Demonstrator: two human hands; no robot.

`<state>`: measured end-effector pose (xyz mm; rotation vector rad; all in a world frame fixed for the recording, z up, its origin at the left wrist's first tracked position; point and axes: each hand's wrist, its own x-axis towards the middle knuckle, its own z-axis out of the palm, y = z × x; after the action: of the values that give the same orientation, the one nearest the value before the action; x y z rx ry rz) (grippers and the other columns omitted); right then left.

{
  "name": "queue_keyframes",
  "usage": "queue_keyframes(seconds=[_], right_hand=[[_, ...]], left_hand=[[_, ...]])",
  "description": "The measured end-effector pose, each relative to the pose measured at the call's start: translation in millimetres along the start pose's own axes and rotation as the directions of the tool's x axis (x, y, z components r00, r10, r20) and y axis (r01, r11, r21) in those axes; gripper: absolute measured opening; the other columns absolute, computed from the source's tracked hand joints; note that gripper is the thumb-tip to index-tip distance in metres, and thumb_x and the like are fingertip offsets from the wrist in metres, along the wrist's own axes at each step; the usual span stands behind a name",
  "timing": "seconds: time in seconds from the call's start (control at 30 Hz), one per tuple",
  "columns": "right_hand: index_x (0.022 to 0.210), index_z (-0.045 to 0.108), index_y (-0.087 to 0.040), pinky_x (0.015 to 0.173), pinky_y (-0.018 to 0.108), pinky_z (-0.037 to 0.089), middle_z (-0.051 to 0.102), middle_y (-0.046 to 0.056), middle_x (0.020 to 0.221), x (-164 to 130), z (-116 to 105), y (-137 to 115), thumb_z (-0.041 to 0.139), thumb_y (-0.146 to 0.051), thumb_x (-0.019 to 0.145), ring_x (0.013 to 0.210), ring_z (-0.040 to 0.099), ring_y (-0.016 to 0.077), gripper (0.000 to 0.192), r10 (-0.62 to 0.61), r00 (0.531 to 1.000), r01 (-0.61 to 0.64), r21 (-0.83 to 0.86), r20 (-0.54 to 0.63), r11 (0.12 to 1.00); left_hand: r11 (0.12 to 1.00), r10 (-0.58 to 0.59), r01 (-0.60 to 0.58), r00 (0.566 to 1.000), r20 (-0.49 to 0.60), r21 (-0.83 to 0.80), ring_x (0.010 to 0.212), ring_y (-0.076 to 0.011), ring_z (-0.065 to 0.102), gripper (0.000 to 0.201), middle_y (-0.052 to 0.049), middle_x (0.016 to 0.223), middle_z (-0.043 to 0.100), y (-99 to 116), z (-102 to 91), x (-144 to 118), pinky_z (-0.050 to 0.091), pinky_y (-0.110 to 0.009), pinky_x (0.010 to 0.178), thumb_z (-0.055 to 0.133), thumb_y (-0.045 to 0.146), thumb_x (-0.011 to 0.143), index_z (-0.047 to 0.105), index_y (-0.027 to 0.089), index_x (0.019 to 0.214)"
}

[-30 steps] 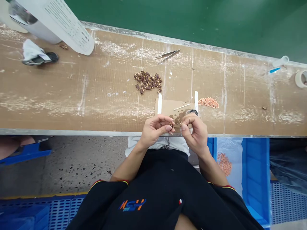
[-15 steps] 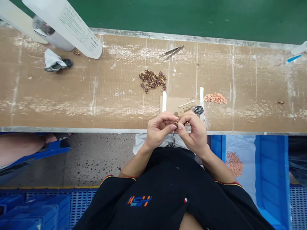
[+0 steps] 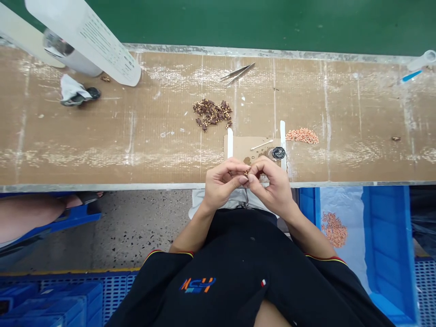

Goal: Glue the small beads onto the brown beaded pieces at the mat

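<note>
My left hand [image 3: 220,182] pinches a small brown piece with gold-coloured bits [image 3: 245,173] between thumb and fingers. At its right side, my right hand [image 3: 274,187] is closed in a pinch, fingertips meeting the same piece; they hide part of it. Both hands are over the table's near edge, in front of a stained cardboard sheet [image 3: 240,144]. A cotton swab [image 3: 261,145] and a small round black item [image 3: 278,153] lie on that sheet. Beyond it is a pile of similar brown and gold pieces [image 3: 213,113]. Small copper-coloured parts [image 3: 302,135] are heaped to the right.
Tweezers [image 3: 238,74] lie farther back on the table. White bottles [image 3: 112,50] and a crumpled white cloth [image 3: 71,88] are at the left. Below right, a blue bin [image 3: 388,245] holds more copper-coloured parts [image 3: 334,229]. Another person's leg [image 3: 30,215] shows at the left.
The view has shifted slightly, so the table things appear a little farther left. My fingertips have moved slightly around the small piece, which both hands still hold.
</note>
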<state>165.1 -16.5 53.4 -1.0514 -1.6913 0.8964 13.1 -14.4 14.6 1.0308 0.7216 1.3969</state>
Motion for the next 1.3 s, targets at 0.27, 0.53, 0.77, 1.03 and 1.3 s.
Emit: queue_keyframes(seconds=[0.27, 0.53, 0.77, 1.03, 1.3], right_hand=[[0.081, 0.056, -0.023, 0.065, 0.027, 0.048, 0.059, -0.001, 0.082, 3, -8, -2, 0.067, -0.032, 0.097, 0.071, 0.056, 0.0127, 0.021, 0.312, 0.923, -0.362, 0.237, 0.224, 0.902], [0.077, 0.057, -0.022, 0.065, 0.028, 0.052, 0.065, 0.0, 0.078, 5, -10, 7, 0.078, -0.054, 0.088, 0.071, 0.06, 0.0137, 0.04, 0.476, 0.791, -0.597, 0.315, 0.385, 0.738], [0.08, 0.059, -0.022, 0.075, 0.032, 0.059, 0.067, 0.0, 0.078, 4, -6, 2, 0.083, -0.063, 0.084, 0.073, 0.067, 0.0148, 0.047, 0.48, 0.814, -0.581, 0.425, 0.327, 0.694], [0.081, 0.059, -0.022, 0.061, 0.027, 0.046, 0.056, -0.002, 0.07, -6, -1, 1, 0.072, -0.079, 0.085, 0.065, 0.051, 0.0123, 0.059, 0.523, 0.819, -0.574, 0.329, 0.237, 0.75], [0.078, 0.058, -0.022, 0.057, 0.026, 0.043, 0.055, -0.003, 0.069, -6, -6, 2, 0.079, -0.067, 0.084, 0.062, 0.047, 0.0119, 0.05, 0.541, 0.818, -0.576, 0.306, 0.198, 0.758]], left_hand=[[0.959, 0.173, -0.193, 0.979, 0.112, 0.207, 0.071, -0.0117, 0.07, 0.025, -0.002, 0.083, 0.075, 5, -13.6, 2, 0.056, -0.021, 0.059, 0.085, 0.023, 0.09, 0.086, 0.036, 0.111], [0.915, 0.15, -0.205, 0.972, 0.181, 0.347, 0.062, -0.0113, 0.063, 0.019, -0.001, 0.072, 0.068, 8, -23.4, 5, 0.051, -0.022, 0.055, 0.084, 0.027, 0.09, 0.087, 0.034, 0.108], [0.985, -0.015, 0.006, 0.999, 0.049, 0.173, 0.061, -0.0109, 0.066, 0.014, -0.003, 0.082, 0.073, 3, -14.4, 0, 0.056, -0.021, 0.052, 0.086, 0.035, 0.089, 0.085, 0.024, 0.097], [0.99, 0.036, -0.034, 0.999, -0.006, 0.135, 0.074, -0.0134, 0.072, 0.011, -0.004, 0.084, 0.076, -1, -8.5, 2, 0.06, -0.023, 0.064, 0.087, 0.032, 0.088, 0.084, 0.024, 0.095], [0.973, 0.029, -0.038, 0.999, 0.042, 0.226, 0.085, -0.0169, 0.074, 0.01, -0.008, 0.091, 0.08, 9, -5.9, -2, 0.061, -0.027, 0.073, 0.077, 0.031, 0.096, 0.083, 0.022, 0.098]])
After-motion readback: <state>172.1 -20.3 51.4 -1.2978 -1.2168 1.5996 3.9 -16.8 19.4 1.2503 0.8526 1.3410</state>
